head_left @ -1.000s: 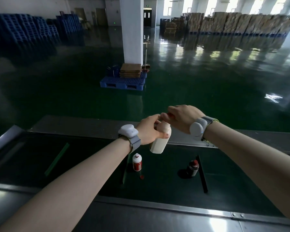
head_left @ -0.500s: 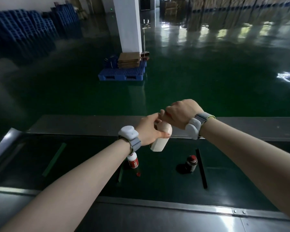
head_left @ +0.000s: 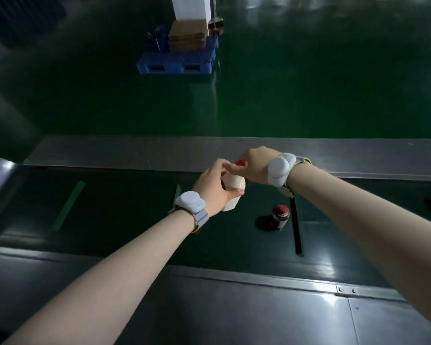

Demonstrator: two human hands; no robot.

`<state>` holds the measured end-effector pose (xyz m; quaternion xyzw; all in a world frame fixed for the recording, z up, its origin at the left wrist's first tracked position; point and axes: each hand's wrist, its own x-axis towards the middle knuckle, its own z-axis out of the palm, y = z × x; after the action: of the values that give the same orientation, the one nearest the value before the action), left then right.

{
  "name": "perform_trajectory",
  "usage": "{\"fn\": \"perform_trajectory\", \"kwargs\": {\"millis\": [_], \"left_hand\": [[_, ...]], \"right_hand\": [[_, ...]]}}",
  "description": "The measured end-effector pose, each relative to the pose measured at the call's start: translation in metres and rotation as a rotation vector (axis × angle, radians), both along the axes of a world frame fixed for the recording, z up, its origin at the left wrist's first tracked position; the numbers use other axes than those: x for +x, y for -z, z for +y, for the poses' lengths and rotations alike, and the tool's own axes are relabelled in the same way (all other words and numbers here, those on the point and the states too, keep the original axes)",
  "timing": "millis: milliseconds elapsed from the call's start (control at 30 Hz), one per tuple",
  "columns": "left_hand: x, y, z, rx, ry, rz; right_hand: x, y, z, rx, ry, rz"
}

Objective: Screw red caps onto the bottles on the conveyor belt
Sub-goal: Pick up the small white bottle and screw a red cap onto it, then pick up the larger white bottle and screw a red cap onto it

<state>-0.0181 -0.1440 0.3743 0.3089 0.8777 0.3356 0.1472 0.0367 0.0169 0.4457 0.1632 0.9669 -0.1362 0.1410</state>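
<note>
My left hand point(head_left: 213, 189) grips a white bottle point(head_left: 233, 192) around its shoulder and holds it tilted above the dark conveyor belt point(head_left: 135, 232). My right hand point(head_left: 255, 165) closes its fingers over the red cap point(head_left: 240, 163) at the bottle's neck. A dark bottle with a red cap point(head_left: 280, 216) stands on the belt to the right, below my right wrist. A small red bit point(head_left: 196, 231) peeks out under my left wrist; the small white bottle seen there earlier is hidden by my arm.
Grey metal rails point(head_left: 234, 280) run along the near and far sides of the belt. Green cleats point(head_left: 69, 206) and a black cleat point(head_left: 296, 225) cross the belt. Beyond lies a glossy green floor with a blue pallet point(head_left: 177, 62) carrying cardboard.
The view has tipped downward. Both hands stay on the white bottle and cap. The small white bottle has slipped out of sight beneath my left wrist; a sliver of red cap now shows by my right fingers.
</note>
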Motion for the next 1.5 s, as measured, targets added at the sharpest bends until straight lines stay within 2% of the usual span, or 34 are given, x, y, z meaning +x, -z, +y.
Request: {"fn": "perform_trajectory", "kwargs": {"millis": [100, 300, 400, 500, 600, 833, 900, 1067, 1167, 1300, 1400, 1500], "left_hand": [[-0.013, 0.044, 0.0, -0.082, 0.022, -0.033], [-0.049, 0.138, -0.033, -0.486, 0.055, -0.141], [-0.068, 0.174, -0.058, -0.536, 0.027, -0.177], [-0.083, 0.206, -0.076, -0.566, -0.004, -0.175], [-0.093, 0.236, -0.089, -0.602, -0.023, -0.174], [-0.093, 0.277, -0.103, -0.701, -0.089, -0.119], [-0.092, 0.285, -0.106, -0.73, -0.097, -0.114], [-0.097, 0.3, -0.107, -0.699, -0.165, -0.113], [-0.105, 0.304, -0.108, -0.663, -0.216, -0.118], [-0.122, 0.303, -0.106, -0.575, -0.307, -0.128], [-0.143, 0.302, -0.104, -0.541, -0.33, -0.114], [-0.157, 0.303, -0.101, -0.511, -0.323, -0.107]], "right_hand": [[-0.013, 0.035, -0.004, 0.034, -0.002, -0.074], [-0.04, 0.146, -0.016, 0.126, -0.098, -0.358], [-0.048, 0.191, -0.015, 0.142, -0.106, -0.419], [-0.059, 0.229, -0.017, 0.246, -0.116, -0.583], [-0.068, 0.271, -0.015, 0.229, -0.065, -0.672], [-0.08, 0.34, 0.005, 0.183, 0.072, -0.574], [-0.077, 0.355, 0.013, 0.203, 0.044, -0.55], [-0.069, 0.385, 0.031, 0.129, 0.081, -0.452], [-0.066, 0.386, 0.03, 0.149, 0.087, -0.388], [-0.068, 0.37, 0.025, 0.148, 0.068, -0.463], [-0.076, 0.368, 0.018, 0.139, 0.214, -0.343], [-0.088, 0.369, 0.002, 0.258, 0.184, -0.235]]}}
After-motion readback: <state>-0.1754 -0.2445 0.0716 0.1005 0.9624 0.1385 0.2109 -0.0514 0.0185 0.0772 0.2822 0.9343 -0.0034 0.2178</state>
